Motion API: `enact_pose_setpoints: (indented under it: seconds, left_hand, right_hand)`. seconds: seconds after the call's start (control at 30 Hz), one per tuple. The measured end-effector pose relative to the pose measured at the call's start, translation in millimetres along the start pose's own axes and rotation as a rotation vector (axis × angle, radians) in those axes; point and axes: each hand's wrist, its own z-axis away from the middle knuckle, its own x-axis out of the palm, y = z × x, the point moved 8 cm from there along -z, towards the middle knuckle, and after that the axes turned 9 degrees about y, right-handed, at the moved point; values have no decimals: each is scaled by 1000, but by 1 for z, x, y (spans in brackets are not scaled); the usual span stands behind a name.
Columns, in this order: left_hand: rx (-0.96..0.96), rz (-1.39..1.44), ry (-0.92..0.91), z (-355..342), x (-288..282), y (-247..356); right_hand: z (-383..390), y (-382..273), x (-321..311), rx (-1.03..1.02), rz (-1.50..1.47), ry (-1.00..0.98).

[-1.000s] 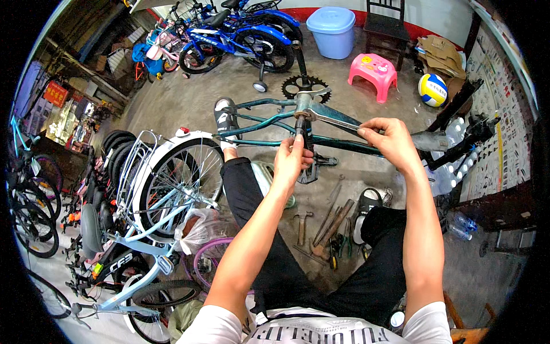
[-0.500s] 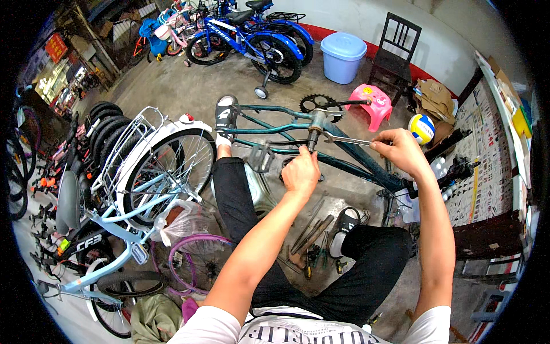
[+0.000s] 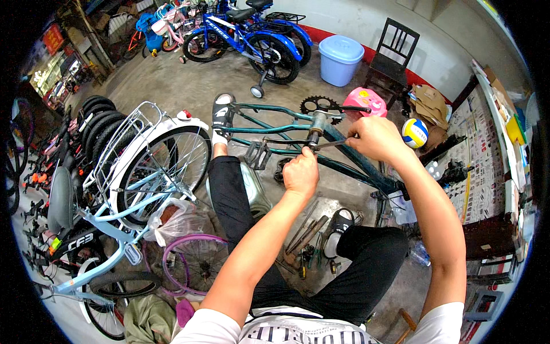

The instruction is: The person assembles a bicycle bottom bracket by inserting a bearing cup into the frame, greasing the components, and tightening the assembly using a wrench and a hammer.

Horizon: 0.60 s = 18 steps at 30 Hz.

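Observation:
A dark green bicycle frame [image 3: 356,162] lies across in front of me, with a toothed chainring [image 3: 321,106] on its far side. My left hand [image 3: 301,173] is closed at the near end of the crank axle [image 3: 313,137], fingertips pinched together there. My right hand [image 3: 376,139] grips a metal wrench [image 3: 332,144]. The wrench's head reaches the axle end beside my left fingertips, and its exact seating is hidden. A black pedal [image 3: 258,155] sits left of my left hand. My sandalled left foot [image 3: 223,112] is at the frame's left end.
Hand tools [image 3: 309,246] lie on the floor between my legs. At left stands a light blue bicycle [image 3: 123,229], with a purple wheel rim [image 3: 172,264] near it. Beyond the frame are a pink stool [image 3: 366,102], a blue lidded bin [image 3: 340,62], a ball [image 3: 415,133] and blue bicycles [image 3: 252,43].
My right hand has moved left with the wrench, bringing its head to the axle end by my left fingers. My left hand stays at the axle. The view has shifted slightly.

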Motion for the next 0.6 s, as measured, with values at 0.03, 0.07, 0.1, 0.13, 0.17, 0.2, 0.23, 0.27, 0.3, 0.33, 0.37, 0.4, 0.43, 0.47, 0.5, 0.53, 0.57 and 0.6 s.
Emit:
enact_pose_setpoints:
  seconds: [0.03,0.07,0.1,0.13,0.17,0.2,0.23,0.27,0.3,0.33,0.37,0.4,0.43,0.47,0.5,0.53,0.57,0.6]
  left_hand:
    - [-7,7,-7,0,-2,-2]
    - [-5,109,-59,1,-2,-4]
    - [1,220,-116,-1,-10,-4]
    - [9,329,-168,-6,-21,-4]
    - [45,369,-315,-10,-30,-8]
    - [157,363,-319,-11,-35,-15]
    - [257,380,-234,-15,-47,-27]
    - [355,392,-152,-19,-54,-39]
    - [335,314,-110,-31,-57,-58]
    - [317,247,-71,-41,-60,-71]
    - [294,228,-153,-45,-43,-83]
    - [283,187,-268,-43,-23,-94]
    - [262,140,-388,-42,-7,-96]
    - [240,93,-509,-39,9,-97]
    - [195,89,-536,-41,18,-95]
    - [130,126,-463,-46,25,-96]
    - [71,125,-467,-48,37,-102]
    - [13,128,-474,-51,44,-104]
  right_hand:
    - [-3,-2,0,-32,3,-8]
    - [-7,-5,1,-65,5,-16]
    - [-8,-4,3,-89,11,-28]
    - [-4,0,4,-86,31,-13]
    - [2,4,9,-87,46,6]
    - [8,9,13,-87,66,22]
    - [13,11,16,-142,38,72]
    - [16,13,22,-135,49,75]
    - [19,10,24,-132,58,88]
    - [23,8,25,-122,73,95]
    - [27,11,32,-138,93,121]
    - [28,11,38,-130,125,107]
    - [29,14,43,-120,163,92]
    - [30,15,48,-110,200,78]
    - [32,15,47,-126,207,118]
    - [34,15,48,-121,216,165]
    - [35,16,49,-101,213,191]
    - [35,17,52,-80,211,213]
